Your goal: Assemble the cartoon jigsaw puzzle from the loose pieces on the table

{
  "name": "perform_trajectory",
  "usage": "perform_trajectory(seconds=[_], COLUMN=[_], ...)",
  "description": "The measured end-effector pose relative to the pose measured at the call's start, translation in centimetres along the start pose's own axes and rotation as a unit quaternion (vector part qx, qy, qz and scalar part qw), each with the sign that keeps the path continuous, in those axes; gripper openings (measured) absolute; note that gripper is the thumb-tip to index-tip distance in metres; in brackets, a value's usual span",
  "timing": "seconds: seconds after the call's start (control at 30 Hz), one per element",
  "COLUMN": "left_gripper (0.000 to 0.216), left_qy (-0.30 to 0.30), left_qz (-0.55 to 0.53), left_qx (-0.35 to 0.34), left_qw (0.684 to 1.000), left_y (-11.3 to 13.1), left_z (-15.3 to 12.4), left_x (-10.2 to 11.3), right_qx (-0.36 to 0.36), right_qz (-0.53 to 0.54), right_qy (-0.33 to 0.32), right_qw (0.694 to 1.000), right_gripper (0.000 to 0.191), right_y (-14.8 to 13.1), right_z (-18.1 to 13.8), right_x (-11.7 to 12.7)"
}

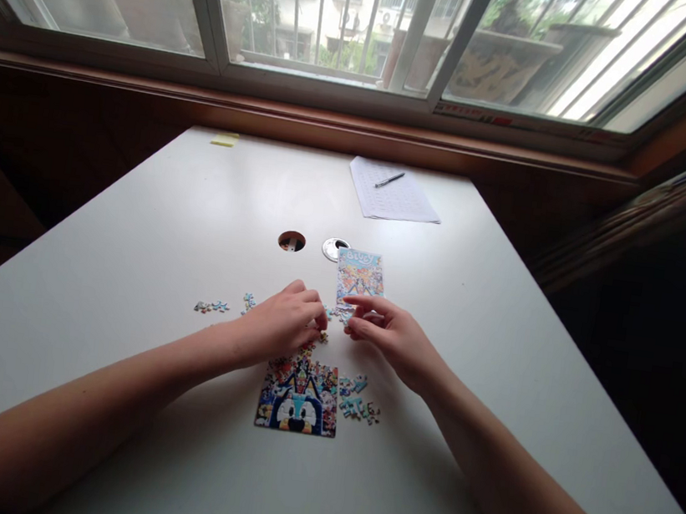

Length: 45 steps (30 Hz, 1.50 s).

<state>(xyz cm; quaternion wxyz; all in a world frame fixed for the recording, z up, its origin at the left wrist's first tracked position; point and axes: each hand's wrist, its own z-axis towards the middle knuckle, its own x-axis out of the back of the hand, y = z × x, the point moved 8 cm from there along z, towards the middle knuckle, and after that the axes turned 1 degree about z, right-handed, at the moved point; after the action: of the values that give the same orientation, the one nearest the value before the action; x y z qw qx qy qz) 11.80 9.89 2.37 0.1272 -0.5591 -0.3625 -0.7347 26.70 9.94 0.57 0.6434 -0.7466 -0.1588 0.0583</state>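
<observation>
A partly assembled jigsaw puzzle (pixel 298 403) lies flat on the table, showing a blue cartoon dog face; its upper edge is uneven. Just above it, my left hand (pixel 292 318) is curled, fingertips down at a small yellowish puzzle piece (pixel 323 337). My right hand (pixel 393 333) hovers to the right with the index finger stretched out and the thumb apart from it, near loose pieces (pixel 343 314) between the hands. A picture card (pixel 361 272) lies beyond the right fingers, partly covered by them. More loose pieces (pixel 361 411) lie right of the puzzle.
Small piece clusters (pixel 211 306) lie left of my left hand. Farther back are a round table hole (pixel 292 241), a metal ring cover (pixel 334 248), paper sheets (pixel 382 199) with a pen (pixel 389 180), and a yellow sticky note (pixel 224 139). A window stands behind the white table (pixel 127 262).
</observation>
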Motion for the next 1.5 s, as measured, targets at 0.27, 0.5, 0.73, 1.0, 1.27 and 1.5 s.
perform_trajectory(seconds=[0.27, 0.5, 0.73, 1.0, 1.27, 1.5], left_gripper=[0.01, 0.017, 0.014, 0.01, 0.008, 0.011], left_qy=[0.008, -0.006, -0.017, -0.026, -0.001, 0.0], left_qz=[-0.002, -0.004, -0.013, -0.046, -0.112, -0.173], left_qx=[-0.004, 0.002, 0.006, 0.027, 0.055, 0.097], left_qw=[1.0, 1.0, 1.0, 0.998, 0.992, 0.98], left_y=[-0.1, -0.2, -0.2, -0.3, -0.5, -0.9], left_z=[0.1, 0.1, 0.1, 0.1, 0.3, 0.2], left_x=[0.0, -0.1, -0.1, 0.3, 1.2, 1.5], right_qx=[-0.005, -0.047, -0.071, -0.062, -0.064, -0.046], right_qz=[0.008, 0.083, 0.128, 0.138, 0.156, 0.103], right_qy=[0.039, 0.031, 0.019, 0.005, -0.03, -0.044], right_qw=[0.999, 0.995, 0.989, 0.988, 0.985, 0.993], right_gripper=[0.033, 0.035, 0.031, 0.024, 0.017, 0.021], right_y=[0.3, 0.8, 1.3, 1.3, 1.3, 0.7], right_z=[0.2, 0.1, 0.0, -0.1, -0.2, -0.4], right_x=[1.0, 0.7, 0.2, -0.2, -1.1, -1.1])
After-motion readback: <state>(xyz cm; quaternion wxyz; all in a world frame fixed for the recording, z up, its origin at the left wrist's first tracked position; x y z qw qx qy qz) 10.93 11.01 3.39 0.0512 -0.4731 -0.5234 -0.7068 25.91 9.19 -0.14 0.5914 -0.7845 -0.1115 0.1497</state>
